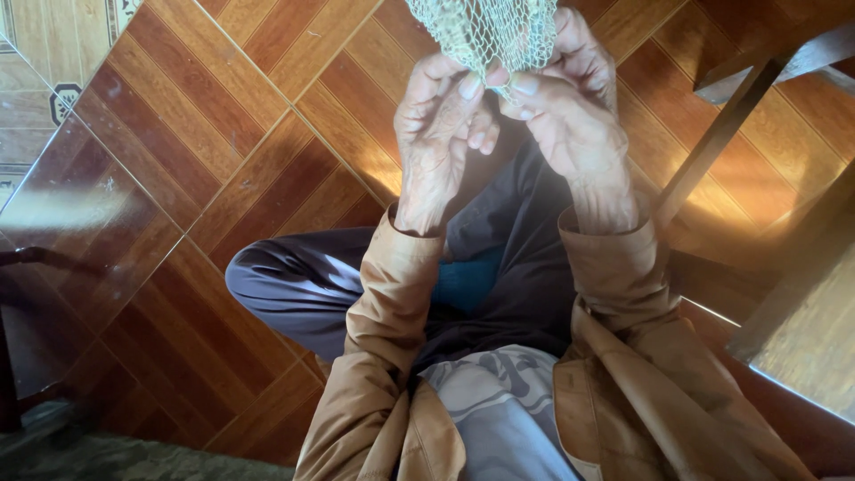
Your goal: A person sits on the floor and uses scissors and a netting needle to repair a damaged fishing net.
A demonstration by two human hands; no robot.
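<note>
The person's left hand is raised in front of the chest, its fingers curled inward and its thumb tip pressed up against the lower edge of a pale green, open-meshed piece of knotted netting. The fingers are bunched close together rather than spread, and the thumb and forefinger pinch a few strands of the mesh at its bottom edge. The right hand sits just beside the left, the two hands touching or nearly touching at the fingertips. Its thumb and forefinger likewise nip the hem of the netting, while the remaining fingers fold loosely behind the mesh; how tightly those hidden fingers grip cannot be told. The netting hangs from the top edge of the view, gathered into a narrow bundle above both hands, and its upper part runs out of the picture.

Both wrists emerge from the cuffs of a tan cloth jacket, which hangs open over a grey patterned shirt. Below the hands lie the person's folded legs in dark trousers. Underneath is a glossy floor of reddish-brown wood-look tiles laid in a chevron pattern. Dark wooden furniture legs stand at the right.
</note>
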